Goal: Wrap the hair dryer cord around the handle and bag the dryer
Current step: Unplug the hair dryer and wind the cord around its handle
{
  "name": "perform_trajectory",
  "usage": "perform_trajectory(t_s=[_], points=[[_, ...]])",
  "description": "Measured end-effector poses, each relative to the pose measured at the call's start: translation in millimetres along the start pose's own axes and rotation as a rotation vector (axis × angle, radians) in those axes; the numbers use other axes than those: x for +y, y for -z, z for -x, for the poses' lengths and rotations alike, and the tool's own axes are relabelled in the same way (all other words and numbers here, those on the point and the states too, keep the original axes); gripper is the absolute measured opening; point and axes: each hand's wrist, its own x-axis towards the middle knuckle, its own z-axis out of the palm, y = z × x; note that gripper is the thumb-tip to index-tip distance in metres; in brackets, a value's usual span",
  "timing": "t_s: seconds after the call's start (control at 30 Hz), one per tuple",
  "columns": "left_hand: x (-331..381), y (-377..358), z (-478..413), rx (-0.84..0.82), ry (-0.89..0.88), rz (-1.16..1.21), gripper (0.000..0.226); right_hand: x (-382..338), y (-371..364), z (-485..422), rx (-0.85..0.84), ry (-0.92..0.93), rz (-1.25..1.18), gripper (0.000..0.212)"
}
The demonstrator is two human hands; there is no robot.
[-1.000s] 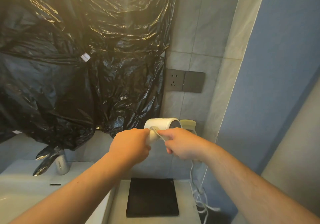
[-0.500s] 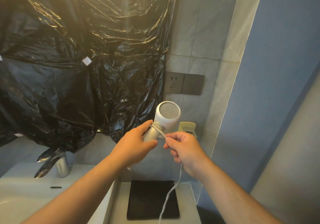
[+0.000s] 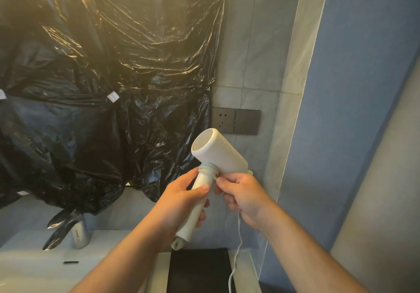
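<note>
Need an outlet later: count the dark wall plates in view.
2. A socket plate above the hair dryer, and a blank plate directly right of it. The black plastic may hide more.

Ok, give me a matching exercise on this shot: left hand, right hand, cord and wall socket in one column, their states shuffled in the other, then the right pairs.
Things
1. left hand
2. right hand
3. cord
4. wall socket

States
A. set in the tiled wall, nothing plugged in
B. a few turns round the top of the handle, the rest hanging down
C. grips the hair dryer by its handle
D. pinches the cord right at the handle

Pairs: 1-C; 2-D; 3-B; 4-A
</note>
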Motion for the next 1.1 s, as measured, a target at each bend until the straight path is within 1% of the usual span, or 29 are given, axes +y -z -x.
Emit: perform_trajectory(t_s=[0.07, 0.17, 0.3, 0.4, 0.57, 0.67, 0.77, 0.83, 0.9, 0.97, 1.0, 1.03, 1.07, 1.1], points=[[-3.0, -3.0, 2.6, -0.007, 0.012, 0.032, 0.035, 1.1, -1.4, 2.9, 0.035, 0.021, 0.119, 0.031], [-6.4, -6.4, 6.7, -0.015, 0.031, 0.082, 0.037, 2.1, -7.0, 9.7, 0.136, 0.094, 0.295, 0.036], [-5.0, -11.5, 13.8, -0.043, 0.053, 0.174, 0.032, 4.2, -11.4, 17.3, 0.237, 0.154, 0.303, 0.039], [-2.7, -16.0, 18.8, -0.068, 0.049, 0.251, 0.030, 0.8, -10.1, 21.0, 0.265, 0.155, 0.264, 0.037], [-1.1, -31.4, 23.0, -0.037, 0.081, 0.342, 0.039, -3.2, -6.5, 25.9, 0.208, 0.133, 0.176, 0.030], [-0.6, -47.4, 25.7, -0.015, 0.080, 0.405, 0.044, -3.6, -2.2, 30.8, 0.160, 0.108, 0.070, 0.031], [0.9, -62.9, 28.7, 0.005, 0.100, 0.484, 0.042, 0.0, 8.4, 36.0, 0.124, 0.058, -0.068, 0.034], [5.1, -72.2, 29.8, -0.006, 0.098, 0.442, 0.040, 2.3, 17.4, 39.2, 0.069, 0.056, -0.176, 0.030], [7.9, -79.4, 30.1, -0.026, 0.097, 0.327, 0.033, 1.9, 27.5, 43.6, 0.061, 0.049, -0.253, 0.028], [9.5, -83.1, 30.9, -0.012, 0.119, 0.211, 0.030, 4.6, 39.6, 45.0, 0.078, 0.047, -0.268, 0.026], [8.5, -84.0, 30.9, -0.001, 0.121, 0.138, 0.032, 5.7, 45.3, 45.7, 0.073, 0.060, -0.249, 0.025], [8.4, -85.6, 30.8, 0.022, 0.111, 0.039, 0.039, 7.7, 50.9, 45.2, 0.062, 0.082, -0.224, 0.023], [8.6, -86.7, 30.2, 0.072, 0.097, -0.078, 0.054, 7.0, 55.2, 45.9, 0.044, 0.108, -0.202, 0.022], [9.2, -87.2, 29.5, 0.164, 0.082, -0.188, 0.072, 5.1, 58.8, 47.6, 0.023, 0.134, -0.180, 0.023]])
